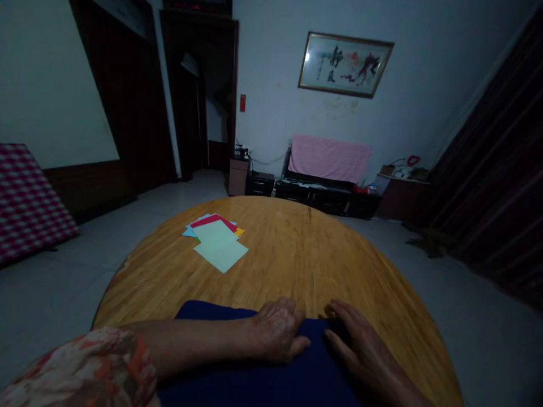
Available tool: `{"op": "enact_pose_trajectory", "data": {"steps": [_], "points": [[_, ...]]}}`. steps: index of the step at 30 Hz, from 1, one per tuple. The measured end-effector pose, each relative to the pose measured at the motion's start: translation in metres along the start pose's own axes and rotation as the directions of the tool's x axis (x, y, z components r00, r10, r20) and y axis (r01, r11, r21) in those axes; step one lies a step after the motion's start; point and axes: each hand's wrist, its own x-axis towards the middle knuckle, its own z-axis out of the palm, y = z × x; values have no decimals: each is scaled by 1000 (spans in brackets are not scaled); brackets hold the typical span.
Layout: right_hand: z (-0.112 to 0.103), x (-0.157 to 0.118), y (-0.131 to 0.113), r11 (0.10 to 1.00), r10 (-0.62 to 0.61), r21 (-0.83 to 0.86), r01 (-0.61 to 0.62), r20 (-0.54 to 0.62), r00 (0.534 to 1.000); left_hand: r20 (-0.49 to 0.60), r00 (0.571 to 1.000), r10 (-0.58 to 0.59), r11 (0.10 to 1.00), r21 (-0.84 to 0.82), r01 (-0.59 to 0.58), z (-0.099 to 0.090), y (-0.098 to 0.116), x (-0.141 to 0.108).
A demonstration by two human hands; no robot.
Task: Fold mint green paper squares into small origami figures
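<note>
A home living room, shown by the framed picture, low cabinet and curtain.

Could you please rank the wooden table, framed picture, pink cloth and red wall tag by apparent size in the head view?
Largest to smallest:
Wooden table
Framed picture
Pink cloth
Red wall tag

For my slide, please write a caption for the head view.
Two hands on dark blue cloth, papers beyond on round table.
</note>
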Motion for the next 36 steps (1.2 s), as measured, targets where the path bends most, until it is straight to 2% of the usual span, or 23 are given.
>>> {"op": "enact_pose_trajectory", "data": {"steps": [4, 10, 13, 14, 16, 18, 20, 21, 22, 23, 24, 27, 29, 30, 31, 32, 33, 34, 35, 36], "points": [[20, -1, -5, 993, -102, -60, 104, 37, 994, 2, 1000, -3, 1000, -15, 3, -4, -13, -20], [17, -3, -25, 982, -173, -77, 173, 12, 985, 13, 999, -41, 997, -72, 42, -3, -17, -35], [13, -3, -33, 982, -172, -74, 175, 42, 984, 36, 998, -42, 995, -93, 45, -4, -16, -39], [11, -2, -36, 982, -165, -76, 170, 70, 984, 42, 998, -45, 994, -99, 49, -5, -16, -39], [3, 6, -41, 987, -115, -85, 134, 196, 974, 64, 997, -48, 991, -118, 55, -8, -17, -38], [-6, 24, -48, 987, -72, -107, 117, 354, 932, 99, 994, -38, 989, -139, 51, -12, -20, -33], [-14, 55, -56, 983, -37, -131, 125, 534, 845, 143, 990, -2, 989, -149, 23, -17, -23, -26], [-16, 74, -61, 982, 2, -156, 105, 571, 821, 168, 986, 8, 990, -142, 16, -20, -24, -21], [-16, 96, -65, 983, 27, -166, 84, 573, 819, 212, 976, 43, 989, -147, -11, -22, -25, -17], [-14, 118, -69, 986, 27, -154, 68, 541, 841, 234, 970, 61, 989, -144, -27, -25, -25, -12], [-9, 140, -73, 993, -28, -89, 83, 503, 864, 275, 958, 77, 989, -140, -39, -27, -25, -7], [21, 194, -76, 998, -43, 58, 26, 320, 946, 357, 927, 120, 986, -153, -69, -38, -27, 6], [51, 212, -73, 978, 24, 200, -61, 183, 983, 425, 892, 155, 983, -158, -96, -52, -37, 16], [68, 216, -70, 948, 90, 296, -118, 107, 990, 474, 858, 200, 977, -165, -136, -60, -46, 21], [84, 218, -66, 909, 148, 388, -154, 45, 988, 493, 845, 209, 975, -167, -144, -70, -60, 28], [99, 218, -62, 873, 199, 455, -176, -2, 980, 481, 861, 166, 983, -144, -110, -80, -76, 36], [113, 216, -58, 850, 231, 493, -184, -36, 972, 418, 907, 53, 996, -84, -20, -90, -97, 43], [124, 214, -54, 840, 248, 511, -181, -64, 967, 310, 945, -105, 993, -22, 118, -98, -119, 51], [133, 212, -51, 841, 240, 515, -167, -78, 968, 176, 946, -271, 962, 18, 272, -103, -144, 59], [139, 211, -49, 853, 208, 505, -136, -89, 974, 17, 905, -425, 905, 23, 425, -105, -168, 66]]}}
